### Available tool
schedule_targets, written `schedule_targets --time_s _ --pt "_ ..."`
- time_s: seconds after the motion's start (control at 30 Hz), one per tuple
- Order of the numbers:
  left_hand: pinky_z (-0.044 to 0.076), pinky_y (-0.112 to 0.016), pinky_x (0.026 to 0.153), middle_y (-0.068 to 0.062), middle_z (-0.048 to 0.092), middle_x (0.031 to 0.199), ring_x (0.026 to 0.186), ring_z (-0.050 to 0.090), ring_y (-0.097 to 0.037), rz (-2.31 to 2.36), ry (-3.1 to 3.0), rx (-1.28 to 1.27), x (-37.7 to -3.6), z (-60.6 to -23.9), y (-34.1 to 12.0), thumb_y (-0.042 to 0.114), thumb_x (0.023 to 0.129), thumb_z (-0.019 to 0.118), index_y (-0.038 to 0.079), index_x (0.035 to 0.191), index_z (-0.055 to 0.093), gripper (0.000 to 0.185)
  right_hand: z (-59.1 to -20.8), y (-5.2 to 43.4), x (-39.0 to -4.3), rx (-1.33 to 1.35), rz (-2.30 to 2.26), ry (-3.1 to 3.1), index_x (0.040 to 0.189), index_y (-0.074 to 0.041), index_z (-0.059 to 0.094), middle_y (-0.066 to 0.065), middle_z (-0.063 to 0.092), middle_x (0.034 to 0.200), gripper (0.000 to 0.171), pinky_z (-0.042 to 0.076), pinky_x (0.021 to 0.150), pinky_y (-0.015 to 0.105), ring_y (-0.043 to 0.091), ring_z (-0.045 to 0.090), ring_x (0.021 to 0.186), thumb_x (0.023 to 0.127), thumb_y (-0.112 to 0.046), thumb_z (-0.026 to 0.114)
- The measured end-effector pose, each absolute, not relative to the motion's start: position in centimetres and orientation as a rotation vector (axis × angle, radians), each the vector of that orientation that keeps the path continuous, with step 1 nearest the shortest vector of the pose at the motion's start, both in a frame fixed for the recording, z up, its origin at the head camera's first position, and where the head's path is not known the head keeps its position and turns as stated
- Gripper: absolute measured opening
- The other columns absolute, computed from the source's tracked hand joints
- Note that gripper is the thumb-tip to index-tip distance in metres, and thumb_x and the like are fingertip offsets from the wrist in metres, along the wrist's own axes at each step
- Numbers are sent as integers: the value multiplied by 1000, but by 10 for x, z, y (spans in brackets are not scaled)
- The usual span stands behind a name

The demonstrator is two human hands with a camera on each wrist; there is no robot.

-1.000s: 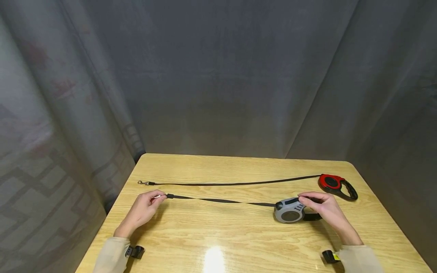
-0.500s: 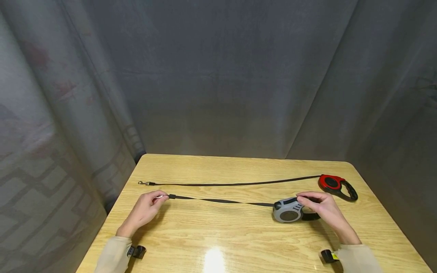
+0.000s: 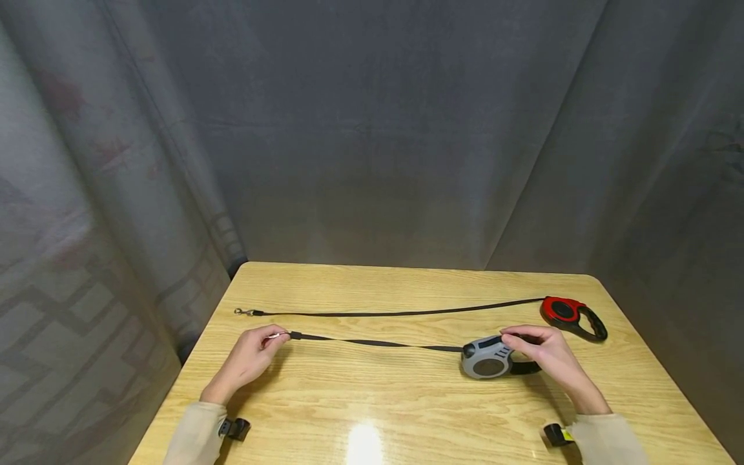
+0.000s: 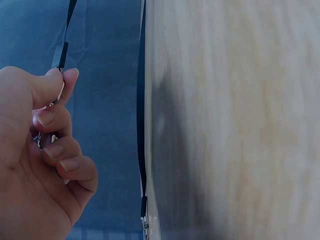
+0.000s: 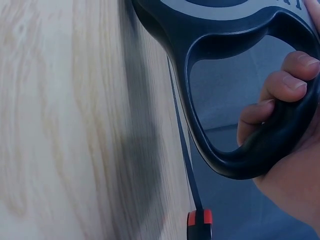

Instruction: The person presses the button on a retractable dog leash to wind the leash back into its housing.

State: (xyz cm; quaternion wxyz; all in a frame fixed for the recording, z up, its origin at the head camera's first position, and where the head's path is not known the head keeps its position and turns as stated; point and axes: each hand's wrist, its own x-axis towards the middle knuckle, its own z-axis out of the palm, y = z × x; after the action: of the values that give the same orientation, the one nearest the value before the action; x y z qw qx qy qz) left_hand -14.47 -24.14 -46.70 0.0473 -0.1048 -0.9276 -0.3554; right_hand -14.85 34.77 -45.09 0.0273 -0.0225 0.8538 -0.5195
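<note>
Pinching the metal clip (image 3: 273, 335) of the black strap (image 3: 378, 342) with the left hand (image 3: 247, 357), lower left of the frame. Curling the right hand (image 3: 546, 355) round the grey leash handle (image 3: 488, 359) (lower right, on the tabletop (image 3: 372, 407)). Lying behind: red leash (image 3: 572, 315).
</note>
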Motion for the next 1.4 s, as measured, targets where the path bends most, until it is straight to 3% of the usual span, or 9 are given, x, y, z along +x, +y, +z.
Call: schedule_targets --time_s 0.5,1.4 --pt "37 -24 62 12 44 67 60 39 -1 -1052 -2828 -338 -146 -469 -239 20 105 69 18 103 79 11 -454 343 -150 -158 -1689 2611 118 8 77 -26 76 103 29 57 79 23 -8 67 99 98 -13 77" --pt "34 -24 62 11 41 67 60 38 -2 -1112 -2849 -300 -145 -469 -233 29 106 68 23 102 78 13 -453 339 -155 -194 -1665 2618 118 5 78 -25 77 104 29 56 81 20 -9 66 99 98 -16 78"
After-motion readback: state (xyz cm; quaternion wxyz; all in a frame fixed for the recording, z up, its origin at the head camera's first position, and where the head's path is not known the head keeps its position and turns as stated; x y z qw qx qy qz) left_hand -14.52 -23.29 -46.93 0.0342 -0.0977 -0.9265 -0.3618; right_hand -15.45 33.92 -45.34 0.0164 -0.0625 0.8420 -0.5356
